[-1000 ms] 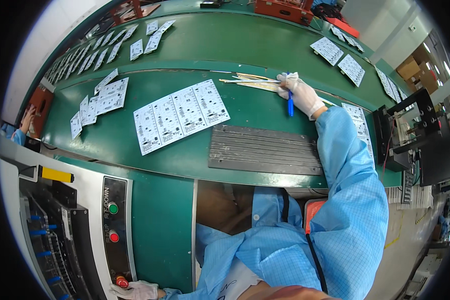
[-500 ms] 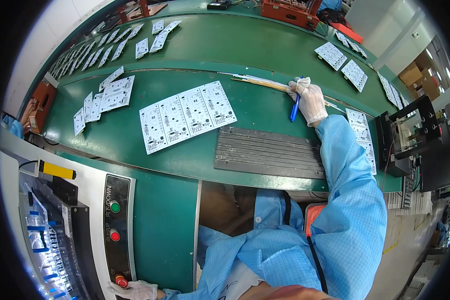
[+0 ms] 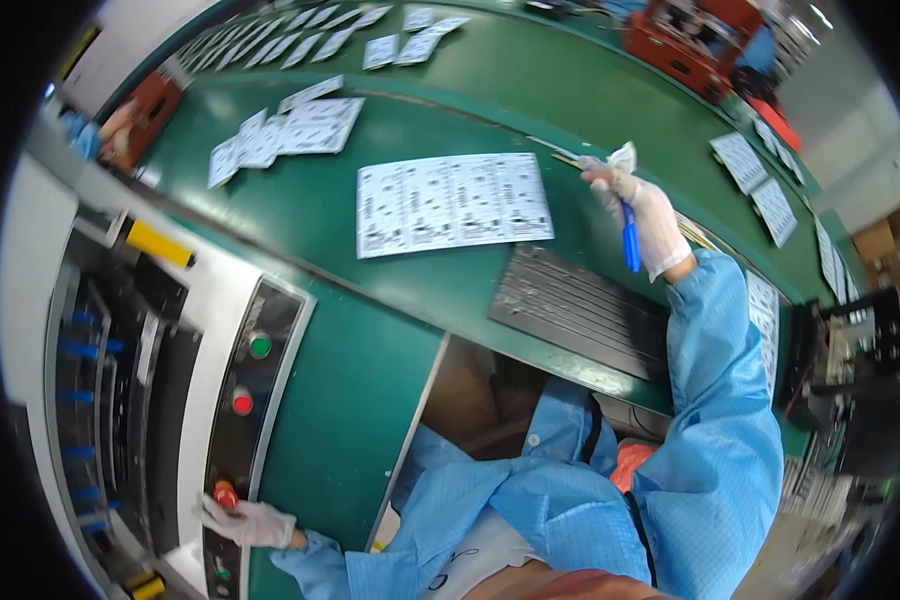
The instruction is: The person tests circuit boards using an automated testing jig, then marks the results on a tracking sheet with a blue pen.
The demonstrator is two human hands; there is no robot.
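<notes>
1. Your right hand (image 3: pixel 650 218) is raised over the far right of the table (image 3: pixel 300 215), back of the glove upward, fingers (image 3: pixel 600 178) pointing far and a little left.
2. Those fingers are curled in and clamped on the blue pen (image 3: pixel 630 240), which slants out below the palm toward the near side; whether they also pinch a stick, you cannot tell from here.
3. The thin sticks (image 3: pixel 694 232) lie along the table's far side, their ends showing left and right of that hand.
4. Your right sleeve (image 3: pixel 720 370) rises from the near right, elbow bent outward, wrist just right of the grooved black plate (image 3: pixel 580 312).
5. The white board (image 3: pixel 453 205) lies flat, left of your right hand and far-left of the plate.
6. Your left hand (image 3: pixel 252 524) is low at the near left, fingers reaching left beside the red knob (image 3: pixel 226 494) on the panel (image 3: pixel 236 445); whether they grip it, you cannot tell.
</notes>
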